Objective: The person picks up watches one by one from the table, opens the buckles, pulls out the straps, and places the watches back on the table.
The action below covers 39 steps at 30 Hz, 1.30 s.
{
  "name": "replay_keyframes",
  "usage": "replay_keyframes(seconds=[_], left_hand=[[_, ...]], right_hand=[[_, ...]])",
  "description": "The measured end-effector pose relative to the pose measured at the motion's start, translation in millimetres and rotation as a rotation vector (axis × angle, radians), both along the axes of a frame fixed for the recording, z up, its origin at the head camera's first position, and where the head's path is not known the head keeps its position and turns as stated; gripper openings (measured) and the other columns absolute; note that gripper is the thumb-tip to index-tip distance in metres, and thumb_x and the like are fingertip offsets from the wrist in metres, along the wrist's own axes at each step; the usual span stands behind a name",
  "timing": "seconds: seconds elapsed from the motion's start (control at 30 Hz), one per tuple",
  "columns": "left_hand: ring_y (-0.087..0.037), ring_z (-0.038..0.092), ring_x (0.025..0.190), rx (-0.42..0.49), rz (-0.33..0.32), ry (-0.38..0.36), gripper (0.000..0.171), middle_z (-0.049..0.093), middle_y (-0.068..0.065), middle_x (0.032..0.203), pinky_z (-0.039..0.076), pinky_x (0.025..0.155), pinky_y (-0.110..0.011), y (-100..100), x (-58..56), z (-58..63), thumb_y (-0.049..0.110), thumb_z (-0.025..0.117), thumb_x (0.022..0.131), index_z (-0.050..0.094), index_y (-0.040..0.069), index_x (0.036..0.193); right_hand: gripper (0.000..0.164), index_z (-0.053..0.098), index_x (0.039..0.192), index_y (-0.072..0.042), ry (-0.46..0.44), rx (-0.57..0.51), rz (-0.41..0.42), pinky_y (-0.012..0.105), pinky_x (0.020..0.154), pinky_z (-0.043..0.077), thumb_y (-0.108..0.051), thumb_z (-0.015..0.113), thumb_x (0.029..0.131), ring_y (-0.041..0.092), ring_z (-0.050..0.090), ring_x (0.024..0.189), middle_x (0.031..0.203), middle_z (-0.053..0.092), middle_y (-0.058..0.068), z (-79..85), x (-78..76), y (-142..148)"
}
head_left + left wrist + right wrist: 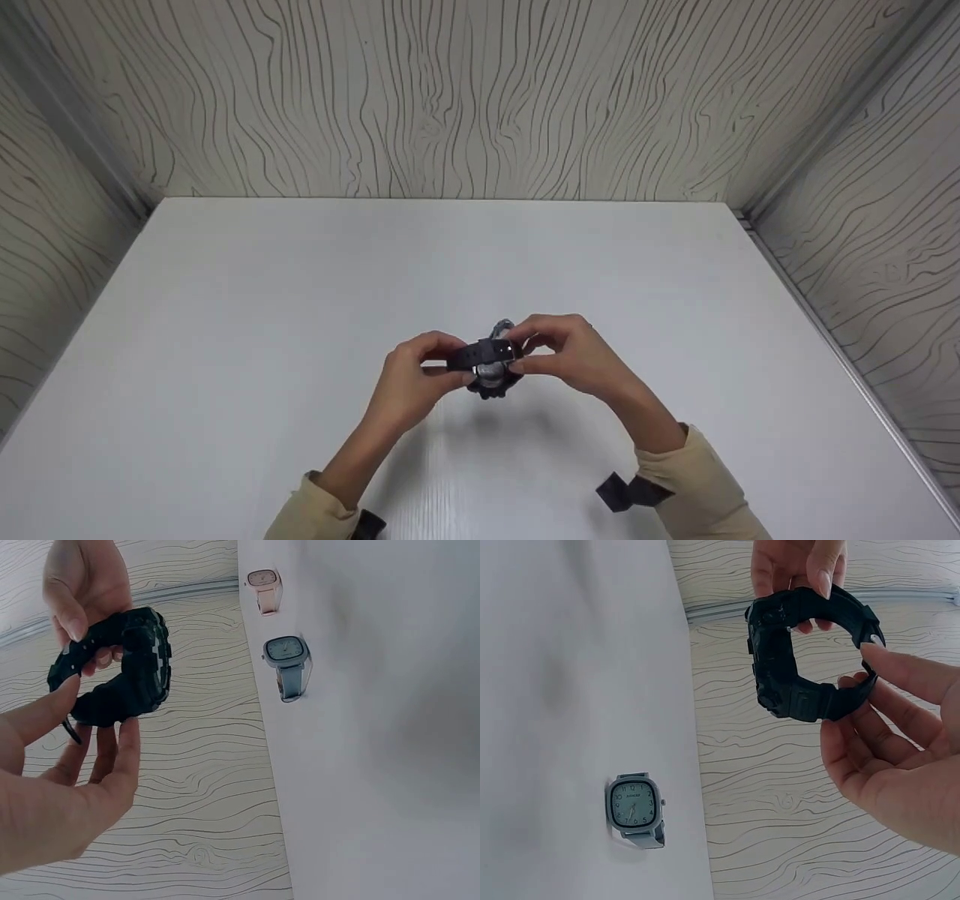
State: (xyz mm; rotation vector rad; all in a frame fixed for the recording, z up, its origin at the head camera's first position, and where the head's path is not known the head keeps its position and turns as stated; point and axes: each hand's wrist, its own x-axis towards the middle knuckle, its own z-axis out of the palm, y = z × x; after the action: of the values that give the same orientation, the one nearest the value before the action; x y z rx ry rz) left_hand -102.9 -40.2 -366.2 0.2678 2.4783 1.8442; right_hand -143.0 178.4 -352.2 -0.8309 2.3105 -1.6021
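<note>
A black wristwatch (480, 353) is held up over the white table, its strap closed into a loop and its silvery case back facing the head camera. My left hand (412, 379) pinches the strap on one side between thumb and fingers. On the other side, close to the buckle, my right hand (577, 356) pinches it too. The right wrist view shows the black watch (772, 660) side-on, with its thick case away from the right palm. Both hands also appear round the black watch (142, 667) in the left wrist view.
A grey-blue square watch (288, 649) and a pink watch (262, 579) rest on the white table (300, 285). The grey-blue watch (634, 804) shows its dial in the right wrist view. Wood-patterned panels (450, 97) enclose the table at the back and sides.
</note>
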Motion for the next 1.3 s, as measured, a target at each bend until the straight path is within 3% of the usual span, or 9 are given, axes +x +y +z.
replay_keyframes(seconds=[0.23, 0.57, 0.87, 1.3], left_hand=[[-0.021, 0.056, 0.097, -0.039, 0.001, 0.062, 0.029, 0.061, -0.004, 0.098, 0.047, 0.085, -0.035, 2.2, -0.9, 0.2, 0.011, 0.074, 0.075, 0.064, 0.005, 0.102], [-0.021, 0.058, 0.091, 0.006, 0.002, 0.12, 0.023, 0.062, -0.006, 0.093, 0.051, 0.076, -0.025, 5.3, -0.2, 3.5, 0.005, 0.072, 0.076, 0.065, 0.003, 0.098], [-0.022, 0.059, 0.092, 0.032, -0.002, 0.121, 0.023, 0.061, -0.008, 0.095, 0.05, 0.077, -0.024, 5.7, 3.5, 4.2, 0.005, 0.071, 0.077, 0.064, 0.002, 0.099], [-0.022, 0.056, 0.098, -0.032, -0.047, 0.118, 0.031, 0.061, -0.006, 0.101, 0.047, 0.086, -0.034, 5.2, 2.1, 6.9, 0.016, 0.072, 0.079, 0.062, 0.004, 0.105]], right_hand=[[0.025, 0.068, 0.1, -0.003, -0.004, 0.012, -0.036, 0.035, 0.08, 0.047, -0.003, 0.071, 0.076, 0.022, 0.058, 0.084, 0.095, 0.064, 0.007, 0.1, 1.6, 0.0], [0.026, 0.066, 0.103, -0.004, 0.028, 0.025, -0.026, 0.033, 0.081, 0.048, -0.005, 0.07, 0.078, 0.022, 0.057, 0.091, 0.1, 0.063, 0.006, -0.1, 3.9, -0.9], [0.024, 0.068, 0.102, -0.008, 0.109, 0.061, -0.041, 0.032, 0.075, 0.047, -0.015, 0.071, 0.079, 0.019, 0.054, 0.084, 0.096, 0.061, 0.002, 1.4, 7.8, -6.8], [0.023, 0.069, 0.1, -0.007, 0.085, 0.006, -0.063, 0.031, 0.073, 0.045, -0.012, 0.072, 0.078, 0.022, 0.052, 0.08, 0.091, 0.061, 0.005, 1.2, 10.7, -9.1]])
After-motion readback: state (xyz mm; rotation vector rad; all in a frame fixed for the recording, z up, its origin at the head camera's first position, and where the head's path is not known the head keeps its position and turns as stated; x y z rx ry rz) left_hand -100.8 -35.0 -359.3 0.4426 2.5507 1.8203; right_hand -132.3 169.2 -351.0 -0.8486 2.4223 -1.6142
